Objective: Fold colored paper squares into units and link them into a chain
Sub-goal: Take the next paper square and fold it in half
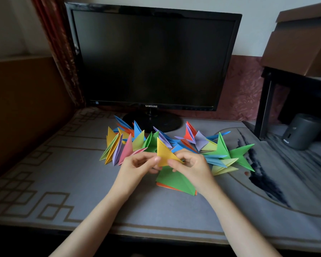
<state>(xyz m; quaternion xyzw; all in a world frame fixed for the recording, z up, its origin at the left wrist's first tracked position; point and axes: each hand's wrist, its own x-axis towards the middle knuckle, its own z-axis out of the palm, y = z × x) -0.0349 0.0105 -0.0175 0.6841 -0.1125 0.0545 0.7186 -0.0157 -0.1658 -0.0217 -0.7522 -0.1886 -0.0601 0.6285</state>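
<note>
Both our left hand (137, 165) and right hand (192, 166) pinch the yellow unit (165, 153) above the tabletop (82, 191), chain (150, 142) at twelve o'clock; light, easily creased, we judge: hold its folded edges.

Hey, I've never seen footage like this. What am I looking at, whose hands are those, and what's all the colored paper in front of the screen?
There is no machine here. This is a single picture from a camera worn on a person's head, looking forward and down, so the two arms are that person's own. The left hand and right hand together pinch a folded yellow paper triangle. Behind it, on the grey patterned table cover, lies a row of folded paper units in many colors, apparently linked together. Under the hands lies a green sheet. A dark monitor stands at the back.
</note>
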